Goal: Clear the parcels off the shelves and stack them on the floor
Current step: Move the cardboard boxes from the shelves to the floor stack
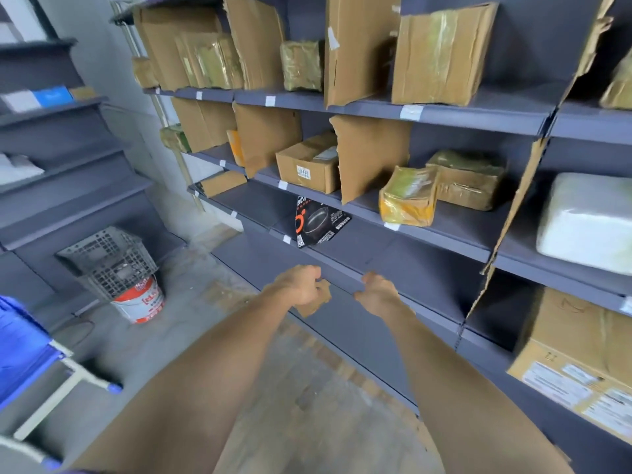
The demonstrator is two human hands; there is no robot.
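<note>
My left hand (299,287) reaches toward the low grey shelf (393,285) and grips a small brown cardboard parcel (316,301) that shows just under its fingers. My right hand (378,292) hovers beside it at the shelf's front edge, fingers loosely curled, with nothing seen in it. A black printed box (319,220) leans on the shelf above. Higher up stand a brown carton (307,169), a yellow-taped parcel (408,196) and a taped brown parcel (468,179). Several more brown parcels fill the top shelf (441,56).
Upright cardboard dividers (372,155) split the shelves. A white wrapped bundle (588,220) and a large labelled carton (581,364) sit in the right bay. A grey crate (109,261) rests on a red-and-white bucket (140,302) on the concrete floor (205,323). A blue cart (24,347) stands at the left.
</note>
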